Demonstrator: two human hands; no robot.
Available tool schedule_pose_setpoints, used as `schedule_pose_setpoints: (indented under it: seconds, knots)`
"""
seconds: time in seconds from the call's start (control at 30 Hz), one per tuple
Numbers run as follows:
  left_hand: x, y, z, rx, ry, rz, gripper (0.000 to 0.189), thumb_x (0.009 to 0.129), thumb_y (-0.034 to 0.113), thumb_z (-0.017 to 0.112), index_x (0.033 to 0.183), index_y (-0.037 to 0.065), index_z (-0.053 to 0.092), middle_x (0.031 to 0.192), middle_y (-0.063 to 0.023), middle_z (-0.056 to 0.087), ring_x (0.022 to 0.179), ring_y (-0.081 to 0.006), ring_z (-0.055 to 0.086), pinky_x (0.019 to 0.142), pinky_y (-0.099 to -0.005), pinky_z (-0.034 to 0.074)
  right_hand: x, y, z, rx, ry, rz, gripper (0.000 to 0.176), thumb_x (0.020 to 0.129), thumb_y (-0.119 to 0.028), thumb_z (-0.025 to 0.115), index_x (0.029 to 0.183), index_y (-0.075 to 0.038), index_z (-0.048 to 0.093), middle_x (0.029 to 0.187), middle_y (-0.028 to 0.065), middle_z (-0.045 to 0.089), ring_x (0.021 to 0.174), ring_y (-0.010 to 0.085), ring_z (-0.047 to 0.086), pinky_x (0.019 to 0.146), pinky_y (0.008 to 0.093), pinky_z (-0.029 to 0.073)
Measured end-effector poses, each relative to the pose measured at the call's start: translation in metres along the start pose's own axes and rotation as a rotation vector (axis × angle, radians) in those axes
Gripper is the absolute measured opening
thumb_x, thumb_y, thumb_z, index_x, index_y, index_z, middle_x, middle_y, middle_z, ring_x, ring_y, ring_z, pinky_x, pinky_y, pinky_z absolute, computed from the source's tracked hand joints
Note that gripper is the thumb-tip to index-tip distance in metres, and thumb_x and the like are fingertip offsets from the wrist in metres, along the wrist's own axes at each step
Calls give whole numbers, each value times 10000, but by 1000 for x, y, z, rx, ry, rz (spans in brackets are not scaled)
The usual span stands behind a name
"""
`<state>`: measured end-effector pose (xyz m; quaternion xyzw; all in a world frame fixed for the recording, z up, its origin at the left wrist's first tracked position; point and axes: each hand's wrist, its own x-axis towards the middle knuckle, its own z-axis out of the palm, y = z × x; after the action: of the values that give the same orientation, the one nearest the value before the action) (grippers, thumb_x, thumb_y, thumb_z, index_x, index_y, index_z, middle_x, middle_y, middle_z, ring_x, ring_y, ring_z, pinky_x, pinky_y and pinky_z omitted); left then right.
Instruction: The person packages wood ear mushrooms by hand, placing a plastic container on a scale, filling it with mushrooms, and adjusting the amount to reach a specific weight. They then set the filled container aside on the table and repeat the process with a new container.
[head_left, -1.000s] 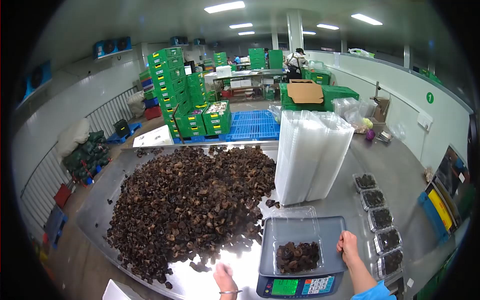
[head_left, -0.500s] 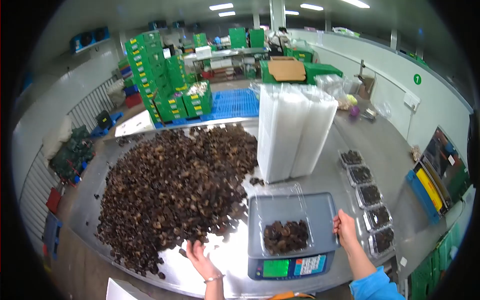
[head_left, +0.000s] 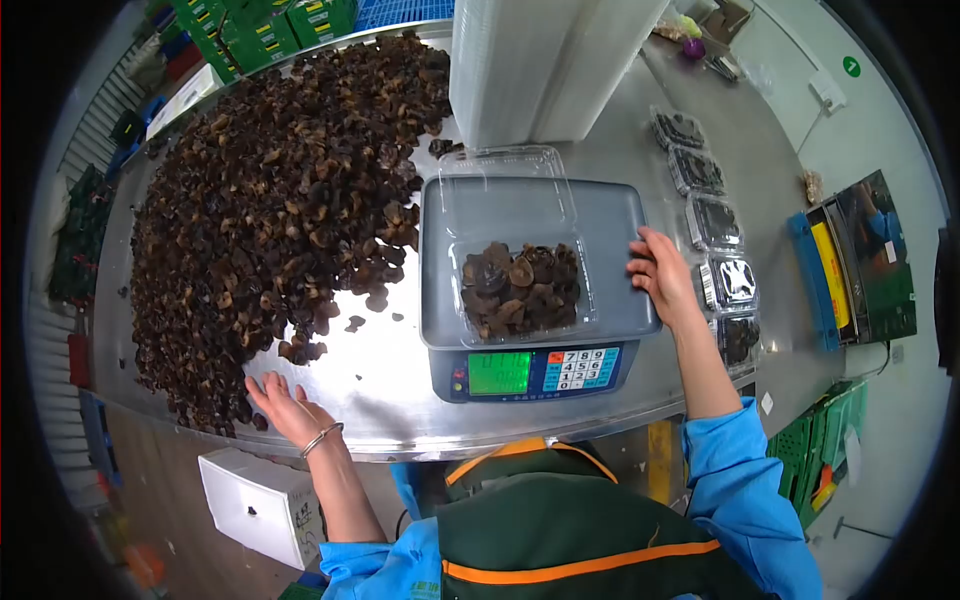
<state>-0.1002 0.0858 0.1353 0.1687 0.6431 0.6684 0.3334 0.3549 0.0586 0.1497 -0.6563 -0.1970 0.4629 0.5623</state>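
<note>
A large heap of dark brown mushrooms [head_left: 290, 190], looking like wood ear, covers the left of the metal table. My left hand [head_left: 295, 415] is at the heap's lower edge, fingers spread, holding nothing. On a grey digital scale [head_left: 610, 260] with a lit green display lies a clear plastic clamshell box [head_left: 510, 205]. Its lid is folded back, and mushrooms [head_left: 520, 290] fill the lower half. At the scale's right rim my right hand [head_left: 660, 272] has its fingers apart and loosely bent, with nothing in them.
Behind the scale stands a tall stack of clear plastic boxes [head_left: 550, 75]. A column of filled boxes [head_left: 715, 222] runs along the table's right side. A white carton [head_left: 262, 505] is below the front edge. Green crates [head_left: 265, 35] are stacked beyond the table.
The view has tipped downward, bringing my apron into sight. My left hand has shifted left along the heap's near edge. My right hand's fingers have loosened beside the scale.
</note>
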Motion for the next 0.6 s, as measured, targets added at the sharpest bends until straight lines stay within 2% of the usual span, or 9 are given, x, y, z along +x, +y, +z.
schedule_pose_setpoints:
  seconds: [0.13, 0.2, 0.23, 0.3, 0.37, 0.4, 0.47, 0.53, 0.6]
  knots:
    - [-13, 8, 20, 130, -4, 146, 666, 873, 238, 480, 1428, 93, 143, 1402, -134, 297, 1316, -250, 241, 1048, -412, 186, 14, -26, 28, -88, -71, -12, 561, 886, -377, 525, 1297, -29, 367, 1128, 100, 501, 840, 142, 535, 625, 246, 451]
    - [-22, 12, 44, 225, -275, 342, 609, 885, 176, 465, 1414, 84, 178, 1374, -119, 327, 1270, -239, 310, 1023, -375, 253, 28, -35, 52, -325, -194, 0, 689, 846, -437, 564, 1335, -22, 312, 1208, 120, 470, 963, 174, 505, 725, 293, 449]
    - [-25, 11, 59, 254, -458, 393, 557, 898, 154, 472, 1392, 69, 230, 1344, -118, 367, 1167, -222, 403, 980, -337, 313, 33, -31, 69, -264, -201, 27, 729, 828, -463, 575, 1339, -18, 305, 1232, 124, 458, 1001, 184, 490, 764, 309, 438]
    - [-27, 4, 92, 426, -671, 438, 565, 903, 180, 523, 1387, 66, 254, 1325, -136, 399, 1203, -223, 396, 1011, -335, 306, 60, -14, 92, 0, -242, 105, 780, 802, -482, 602, 1344, -14, 295, 1263, 123, 446, 1038, 211, 484, 822, 340, 418]
    - [-28, 1, 106, 300, -680, 322, 518, 917, 229, 507, 1362, 61, 301, 1206, -124, 507, 1067, -191, 514, 864, -279, 433, 64, -21, 89, 262, -172, 163, 738, 785, -477, 628, 1295, -14, 363, 1196, 138, 499, 1027, 215, 493, 821, 345, 421]
    - [-24, 7, 102, 308, -726, 144, 478, 931, 304, 470, 1326, 61, 354, 1044, -94, 596, 885, -146, 597, 656, -202, 472, 58, -26, 78, 261, -167, 147, 738, 785, -477, 628, 1295, -14, 363, 1196, 138, 499, 1027, 215, 493, 821, 345, 421]
    - [-45, 29, 97, 464, -875, -150, 487, 941, 335, 436, 1269, -19, 374, 1019, -118, 580, 717, -164, 642, 438, -237, 486, 17, -33, 54, -397, -361, -265, 675, 767, -480, 652, 1206, -10, 448, 1075, 159, 566, 966, 217, 524, 796, 351, 433]
    - [-64, 9, 82, 628, -1162, -369, 537, 894, 339, 541, 1249, -37, 397, 924, -124, 626, 600, -171, 642, 431, -246, 478, -22, -16, 34, -1089, -279, -325, 615, 755, -475, 669, 1116, -3, 510, 973, 154, 597, 901, 190, 551, 777, 315, 445]
    - [-84, -5, 79, 683, -1248, -308, 438, 872, 242, 593, 1164, -53, 453, 850, -127, 642, 640, -166, 648, 450, -241, 486, -50, -14, 30, -709, -404, 272, 612, 757, -439, 688, 1108, 26, 501, 810, 91, 610, 617, 115, 564, 517, 233, 450]
